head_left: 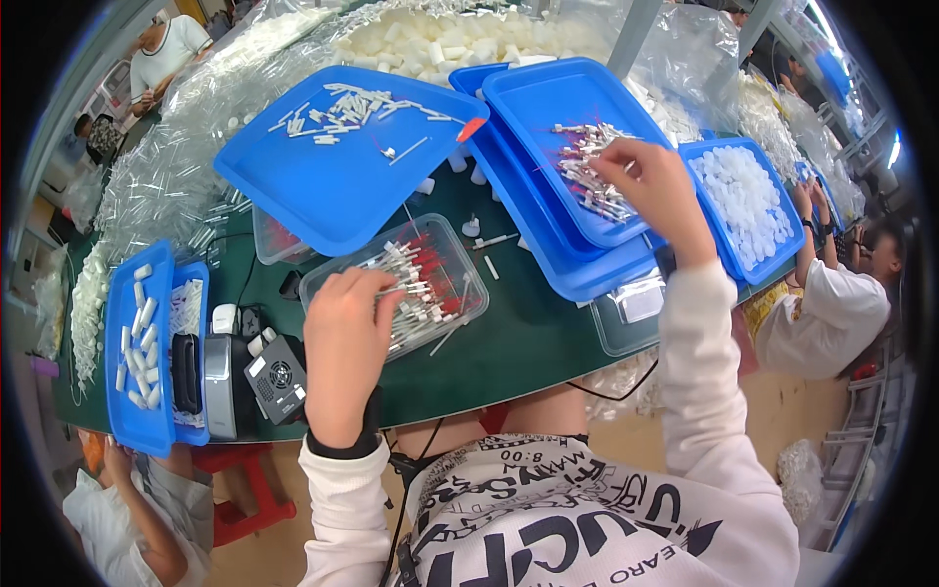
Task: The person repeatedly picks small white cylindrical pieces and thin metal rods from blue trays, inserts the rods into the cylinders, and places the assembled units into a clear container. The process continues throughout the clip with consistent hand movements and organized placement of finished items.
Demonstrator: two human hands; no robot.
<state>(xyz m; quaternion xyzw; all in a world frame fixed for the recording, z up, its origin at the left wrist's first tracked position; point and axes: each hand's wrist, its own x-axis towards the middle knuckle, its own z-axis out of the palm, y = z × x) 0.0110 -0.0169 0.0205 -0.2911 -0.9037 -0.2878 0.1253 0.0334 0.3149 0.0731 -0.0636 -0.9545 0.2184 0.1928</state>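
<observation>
My left hand [344,338] is over the near left part of a clear plastic box [476,293]. Its thumb and fingers close together at the white sticks with red ends [416,279] that fill the box; what they grip is hidden. Higher up, my right hand [650,191] reaches over the upper blue tray [533,98]. Thumb and fingertips pinch at a heap of small white pieces with red threads [587,147]; the item between them is too small to make out. That tray rests in a second blue tray [577,284].
A blue tray [293,186] with white tubes overlaps the box's far side. At right, another blue tray [719,256] holds translucent white caps. At left, a blue tray [132,421] of white cylinders stands near a small black device with a fan [279,382]. Other people sit on both sides.
</observation>
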